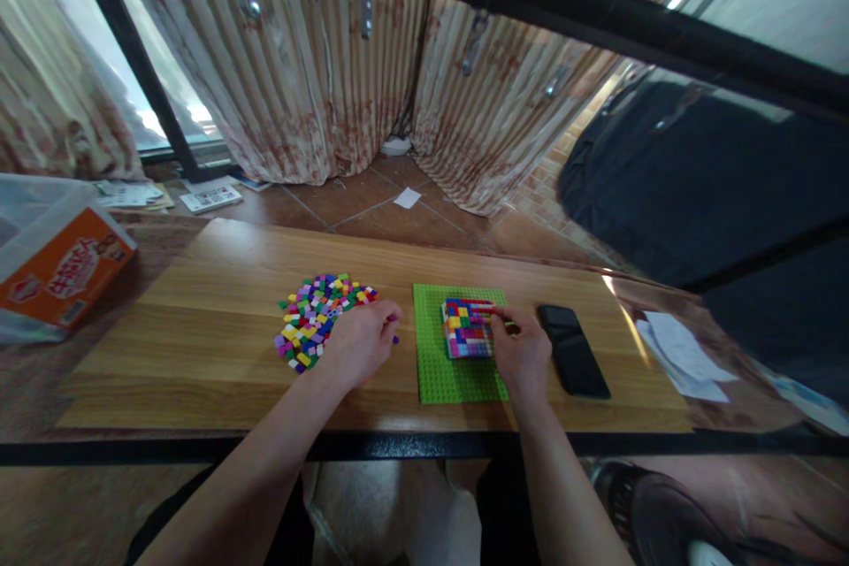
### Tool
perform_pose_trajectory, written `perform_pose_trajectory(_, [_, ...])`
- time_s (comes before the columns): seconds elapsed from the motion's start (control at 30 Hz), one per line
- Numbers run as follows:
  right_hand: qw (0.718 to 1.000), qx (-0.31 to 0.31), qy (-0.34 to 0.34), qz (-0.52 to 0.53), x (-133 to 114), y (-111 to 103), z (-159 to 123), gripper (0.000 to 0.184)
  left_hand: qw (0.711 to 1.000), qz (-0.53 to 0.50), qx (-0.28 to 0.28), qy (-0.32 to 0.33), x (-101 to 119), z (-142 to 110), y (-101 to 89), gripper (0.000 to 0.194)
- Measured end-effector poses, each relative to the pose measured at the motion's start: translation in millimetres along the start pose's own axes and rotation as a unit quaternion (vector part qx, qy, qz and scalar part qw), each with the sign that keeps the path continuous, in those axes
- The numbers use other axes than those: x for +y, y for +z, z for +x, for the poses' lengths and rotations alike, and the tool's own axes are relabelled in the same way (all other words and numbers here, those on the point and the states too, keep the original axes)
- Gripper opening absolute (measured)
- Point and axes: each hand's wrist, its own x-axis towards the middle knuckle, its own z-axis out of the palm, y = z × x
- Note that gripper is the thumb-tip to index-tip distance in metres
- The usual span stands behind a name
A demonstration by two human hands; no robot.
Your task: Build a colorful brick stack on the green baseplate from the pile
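A small block built of multicoloured toy bricks [464, 336] stands on a green studded baseplate [434, 380]. My right hand [523, 352] is at the block's right side, with thumb and forefinger closed on its upper right edge; whether a loose brick is between them is hidden. To the left lies a heap of loose toy bricks [309, 318] in many colours. My left hand [358, 340] hovers at the heap's right edge, its fingertips pinched together. What they hold, if anything, is too small to make out. A single purple brick [396, 340] lies just below those fingertips.
A black phone [574, 352] lies right of the baseplate on the wooden table [199, 354]. Beyond the table's left end stands a clear plastic tub [46, 195] with an orange label. White papers [683, 354] lie to the right. A black metal bar [411, 445] runs along the front.
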Motion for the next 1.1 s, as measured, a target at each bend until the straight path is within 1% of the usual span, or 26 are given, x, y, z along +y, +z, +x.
perform_pose_trajectory(0.1, [1.0,0.026,0.013,0.008,0,-1,-1,0.031,0.999,-0.037,0.021,0.021,-2,0,0.7,0.019])
perform_pose_trajectory(0.17, [0.998,0.057,0.004,0.014,0,-2,-2,0.032,0.996,-0.076,0.037,0.03,-3,0,0.3,0.02])
perform_pose_trajectory(0.27, [0.994,0.094,-0.043,0.039,-2,-2,-5,0.031,0.987,-0.15,0.059,0.027,-3,0,-0.1,0.019])
perform_pose_trajectory(0.33, [0.99,0.096,-0.082,0.063,-6,0,-8,0.028,0.979,-0.195,0.063,0.023,-4,1,1.0,0.018])
perform_pose_trajectory(0.43, [0.984,0.068,-0.136,0.087,-16,6,-15,0.024,0.965,-0.256,0.051,0.012,-4,2,4.8,0.019])
perform_pose_trajectory(0.6, [0.971,-0.004,-0.204,0.124,-35,17,-30,0.017,0.936,-0.35,0.032,-0.002,-5,4,10.5,0.021])
perform_pose_trajectory(0.73, [0.958,-0.076,-0.241,0.139,-46,26,-42,0.02,0.911,-0.411,0.003,-0.023,-1,3,7.8,0.02])
perform_pose_trajectory(0.83, [0.949,-0.125,-0.244,0.153,-50,29,-48,0.023,0.895,-0.442,-0.026,-0.049,4,3,4.8,0.02])
perform_pose_trajectory(0.93, [0.946,-0.143,-0.239,0.165,-53,30,-51,0.023,0.887,-0.454,-0.049,-0.068,7,2,4.5,0.023])
perform_pose_trajectory(1.1, [0.944,-0.14,-0.248,0.169,-54,28,-52,0.02,0.871,-0.476,-0.081,-0.086,7,2,5.6,0.028])
